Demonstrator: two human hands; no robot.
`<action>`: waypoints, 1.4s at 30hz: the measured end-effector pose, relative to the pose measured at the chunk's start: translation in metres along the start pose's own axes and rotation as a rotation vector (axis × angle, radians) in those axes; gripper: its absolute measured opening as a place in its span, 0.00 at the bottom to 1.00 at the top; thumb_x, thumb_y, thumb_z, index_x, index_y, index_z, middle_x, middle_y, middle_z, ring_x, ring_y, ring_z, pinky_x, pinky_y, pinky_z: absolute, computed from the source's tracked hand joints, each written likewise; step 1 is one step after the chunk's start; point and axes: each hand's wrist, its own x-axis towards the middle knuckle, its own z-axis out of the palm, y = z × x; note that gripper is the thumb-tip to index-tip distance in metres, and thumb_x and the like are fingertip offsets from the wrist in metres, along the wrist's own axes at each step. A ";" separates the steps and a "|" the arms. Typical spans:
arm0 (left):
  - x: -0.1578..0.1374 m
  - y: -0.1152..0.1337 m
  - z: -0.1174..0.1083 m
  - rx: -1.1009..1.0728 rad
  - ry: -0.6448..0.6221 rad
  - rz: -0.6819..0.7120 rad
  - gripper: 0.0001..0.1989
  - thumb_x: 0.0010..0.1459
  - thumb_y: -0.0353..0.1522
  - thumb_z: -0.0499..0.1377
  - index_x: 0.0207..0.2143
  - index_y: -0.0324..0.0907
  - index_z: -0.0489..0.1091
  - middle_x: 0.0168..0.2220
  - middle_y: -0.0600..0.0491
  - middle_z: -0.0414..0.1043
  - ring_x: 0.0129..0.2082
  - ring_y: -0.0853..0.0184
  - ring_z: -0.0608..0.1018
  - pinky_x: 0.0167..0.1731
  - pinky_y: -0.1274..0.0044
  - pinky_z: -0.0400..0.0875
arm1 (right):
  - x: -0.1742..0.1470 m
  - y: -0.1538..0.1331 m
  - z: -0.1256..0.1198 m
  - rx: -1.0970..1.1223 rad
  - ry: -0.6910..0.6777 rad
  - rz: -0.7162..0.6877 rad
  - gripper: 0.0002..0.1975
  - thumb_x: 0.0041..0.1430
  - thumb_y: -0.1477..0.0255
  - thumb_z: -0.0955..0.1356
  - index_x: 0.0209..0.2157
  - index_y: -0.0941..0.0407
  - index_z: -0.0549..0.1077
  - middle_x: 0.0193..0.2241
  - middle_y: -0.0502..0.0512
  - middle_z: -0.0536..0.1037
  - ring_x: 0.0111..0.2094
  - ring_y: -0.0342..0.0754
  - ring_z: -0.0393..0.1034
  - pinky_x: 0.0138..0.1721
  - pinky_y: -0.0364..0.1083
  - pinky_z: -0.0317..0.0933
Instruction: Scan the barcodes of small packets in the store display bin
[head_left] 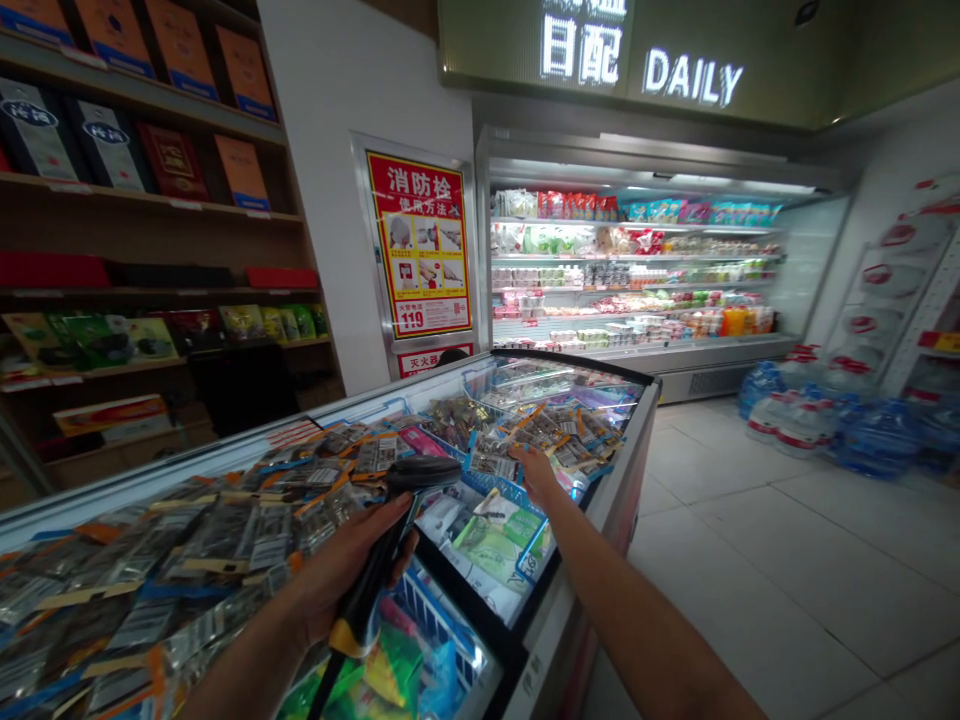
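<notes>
Lower centre: left hand (341,568) is gripping a scanner (381,565). Just right of centre: right hand (534,477), apart, is reaching a packet (491,458), pinch unclear. Steady aim, packet lying flat, should be helping.

We can't see where the cord (324,688) ends or read packets (566,425) near the far right corner of the freezer (628,485).

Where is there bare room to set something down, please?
The widest bare patch is the tiled floor, between the glass-topped cabinet and the water bottles. The cabinet's top is crowded: packets spread left of the scanner in the left hand, and more lie around the right hand.
</notes>
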 end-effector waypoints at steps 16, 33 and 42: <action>-0.002 0.000 0.002 0.021 -0.023 0.015 0.16 0.43 0.42 0.59 0.25 0.37 0.64 0.19 0.54 0.67 0.15 0.75 0.67 0.14 0.83 0.61 | 0.003 0.003 0.001 0.436 0.000 0.141 0.04 0.32 0.74 0.67 0.17 0.57 0.67 0.14 0.45 0.69 0.18 0.43 0.65 0.23 0.43 0.60; -0.010 0.012 0.005 -0.070 0.028 -0.078 0.17 0.40 0.40 0.62 0.29 0.37 0.66 0.20 0.53 0.68 0.15 0.74 0.69 0.13 0.83 0.61 | 0.001 0.001 0.000 0.387 0.012 0.135 0.05 0.32 0.74 0.67 0.18 0.57 0.67 0.13 0.45 0.68 0.17 0.43 0.64 0.21 0.43 0.57; 0.002 0.002 0.013 -0.021 0.009 0.014 0.15 0.41 0.40 0.61 0.23 0.37 0.64 0.19 0.53 0.68 0.16 0.75 0.68 0.15 0.83 0.62 | 0.001 0.002 0.000 0.346 0.024 0.124 0.03 0.33 0.74 0.66 0.16 0.57 0.66 0.12 0.46 0.67 0.16 0.42 0.62 0.19 0.42 0.55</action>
